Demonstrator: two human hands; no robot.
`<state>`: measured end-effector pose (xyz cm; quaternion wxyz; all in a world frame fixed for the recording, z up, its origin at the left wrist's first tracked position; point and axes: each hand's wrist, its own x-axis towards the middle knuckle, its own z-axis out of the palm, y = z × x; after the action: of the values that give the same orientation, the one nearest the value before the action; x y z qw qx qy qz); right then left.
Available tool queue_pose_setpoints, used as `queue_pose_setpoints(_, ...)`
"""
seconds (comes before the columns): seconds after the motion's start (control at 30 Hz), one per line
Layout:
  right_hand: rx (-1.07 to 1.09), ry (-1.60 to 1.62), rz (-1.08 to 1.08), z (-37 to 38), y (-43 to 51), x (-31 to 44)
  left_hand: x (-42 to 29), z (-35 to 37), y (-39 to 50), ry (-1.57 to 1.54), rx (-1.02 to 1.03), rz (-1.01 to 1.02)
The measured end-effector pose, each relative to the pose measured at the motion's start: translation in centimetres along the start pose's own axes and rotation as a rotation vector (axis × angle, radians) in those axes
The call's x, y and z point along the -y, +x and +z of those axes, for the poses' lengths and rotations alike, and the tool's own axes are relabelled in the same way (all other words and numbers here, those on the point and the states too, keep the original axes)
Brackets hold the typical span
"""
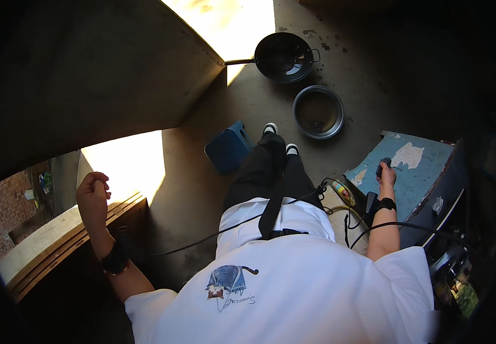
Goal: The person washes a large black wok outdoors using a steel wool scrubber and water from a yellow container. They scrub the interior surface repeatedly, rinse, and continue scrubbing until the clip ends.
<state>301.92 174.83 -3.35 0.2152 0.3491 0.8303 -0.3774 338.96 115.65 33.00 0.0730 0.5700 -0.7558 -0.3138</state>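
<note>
My right hand grips a dark wire scouring pad above the worn blue top of a small cabinet. On the left, my left hand is raised with its fingers loosely curled, and nothing shows in it. A sunlit wooden door or window frame edge lies near that hand. Ahead of my feet, a metal basin of murky water stands on the floor, with small dark bits at its bottom. Beyond it rests a dark long-handled wok with a loop handle on its far side.
A blue plastic stool stands left of my legs. A large panel fills the upper left. Black cables run across my waist and right arm. A colourful packet lies beside the cabinet on a pale surface. The concrete floor has bright sun patches.
</note>
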Motion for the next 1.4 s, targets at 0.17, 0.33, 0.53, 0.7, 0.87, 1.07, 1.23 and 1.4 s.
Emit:
queue_pose_setpoints(0.17,-0.020,0.088,0.029,3.4,2.8,3.8,-2.0,5.4,11.2,-0.047,0.116,0.008)
queue_pose_setpoints(0.33,-0.144,-0.020,0.124,9.0,4.3,7.9,-4.9,14.0,25.6,0.007,0.375,0.094)
queue_pose_setpoints(0.53,-0.102,-0.386,-0.069,22.6,4.2,13.6,-5.2,28.9,37.5,0.113,0.529,0.235)
queue_pose_setpoints(0.7,-0.007,-0.504,-0.271,35.5,5.6,19.0,-1.8,41.5,44.0,0.357,0.690,0.384)
queue_pose_setpoints(0.87,0.151,-0.450,-0.408,47.8,11.1,21.4,6.1,56.2,50.7,0.636,0.699,0.510)
queue_pose_setpoints(1.07,0.198,-0.425,-0.569,57.5,19.2,20.1,13.2,69.9,56.2,0.894,0.647,0.739)
queue_pose_setpoints(1.23,0.196,-0.367,-0.601,59.8,23.4,19.6,16.0,74.9,59.4,0.886,0.739,0.594)
queue_pose_setpoints(1.4,0.072,-0.341,-0.699,59.5,23.2,17.8,17.0,75.2,58.7,0.772,0.856,0.554)
